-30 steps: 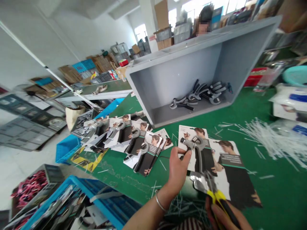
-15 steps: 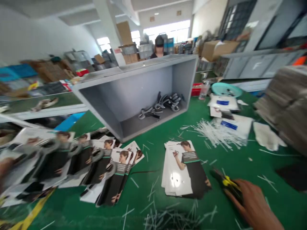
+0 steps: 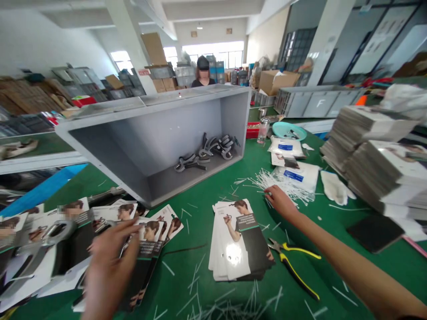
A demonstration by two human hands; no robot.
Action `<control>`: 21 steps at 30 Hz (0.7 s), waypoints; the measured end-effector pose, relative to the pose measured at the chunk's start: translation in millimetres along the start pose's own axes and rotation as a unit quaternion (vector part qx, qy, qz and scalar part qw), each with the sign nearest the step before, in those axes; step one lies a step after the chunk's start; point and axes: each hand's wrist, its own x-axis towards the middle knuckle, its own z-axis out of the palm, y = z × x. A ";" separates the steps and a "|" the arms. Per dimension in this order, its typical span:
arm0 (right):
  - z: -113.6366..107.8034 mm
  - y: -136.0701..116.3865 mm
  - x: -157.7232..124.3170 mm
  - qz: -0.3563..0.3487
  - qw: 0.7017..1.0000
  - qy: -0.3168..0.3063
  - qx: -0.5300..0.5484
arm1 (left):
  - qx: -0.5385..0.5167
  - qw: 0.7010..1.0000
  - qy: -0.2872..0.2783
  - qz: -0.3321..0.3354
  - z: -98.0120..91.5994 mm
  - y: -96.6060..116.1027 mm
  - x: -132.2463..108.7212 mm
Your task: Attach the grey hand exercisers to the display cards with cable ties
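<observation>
Well, furthest left, in front of the grey plastic bin [image 3: 150, 106], a loose overlapping spread of printed backing cards [image 3: 110, 213] lies on the green work table [image 3: 196, 289], with metal-and-black hand grip trainers [image 3: 50, 233] sitting on several of them. The left hand [image 3: 111, 266] is right over this spread, blurred, with its fingers curled forward above a card; whether it is gripping anything, I cannot tell. The bin itself lies on its side with its open face toward the person, and more grip trainers [image 3: 207, 153] lie in a small heap on its lower wall. Behind the bin stands a co-worker [image 3: 203, 75] in a dark cap, hands out of sight.

To the right of the bin's front corner sits a neat stack of cards [image 3: 236, 240] with no trainers on them, and yellow-and-black-handled pliers [image 3: 293, 266] lie just beside it, their jaws closed. Further right, the right hand [image 3: 282, 202] reaches out with its fingers loosely together, the fingertips at the edge of a scatter of white cable tie offcuts [image 3: 275, 184]; the pictures do not settle whether it has hold of any. Past that, a white glove [image 3: 334, 187] lies beside tall piles of cards [image 3: 370, 155], farthest right of the bin.
</observation>
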 end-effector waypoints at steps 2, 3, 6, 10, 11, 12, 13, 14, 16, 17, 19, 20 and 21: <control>7.2 -0.9 22.0 0.010 0.999 -0.020 -0.028 | -0.043 0.997 -0.062 0.011 54.5 6.6 -10.7; 10.3 -0.9 29.9 0.016 0.999 -0.031 -0.041 | -0.067 0.993 -0.098 -0.002 85.0 11.2 -18.0; 16.4 2.9 43.4 0.020 0.995 -0.063 -0.071 | -0.094 0.979 -0.169 -0.065 160.2 25.4 -41.9; 16.0 11.9 50.9 0.001 0.993 -0.083 -0.083 | -0.083 0.978 -0.182 -0.054 186.2 32.2 -53.9; 14.8 13.5 52.9 -0.004 0.993 -0.082 -0.082 | -0.092 0.977 -0.181 -0.061 183.4 31.3 -51.9; 13.4 14.5 55.1 -0.009 0.994 -0.079 -0.080 | -0.106 0.975 -0.183 -0.070 179.5 29.9 -48.9; 12.0 14.8 57.2 -0.014 0.994 -0.074 -0.077 | -0.122 0.971 -0.189 -0.078 175.5 28.4 -45.4; 10.8 14.3 58.9 -0.018 0.995 -0.068 -0.074 | -0.137 0.967 -0.195 -0.085 172.2 27.1 -42.1; 10.3 10.2 58.4 -0.031 0.995 -0.059 -0.071 | -0.162 0.960 -0.206 -0.099 168.6 25.5 -37.4; 11.3 6.2 55.2 -0.038 0.995 -0.055 -0.071 | -0.172 0.957 -0.210 -0.105 168.3 25.2 -36.3; 16.1 -6.0 41.0 -0.058 0.994 -0.051 -0.074 | -0.183 0.953 -0.211 -0.113 169.4 24.9 -36.3; 19.6 -13.6 30.1 -0.070 0.994 -0.049 -0.076 | -0.184 0.954 -0.211 -0.112 170.2 24.7 -37.0; 23.5 -21.6 17.4 -0.082 0.993 -0.046 -0.076 | -0.181 0.955 -0.210 -0.107 170.8 24.2 -37.8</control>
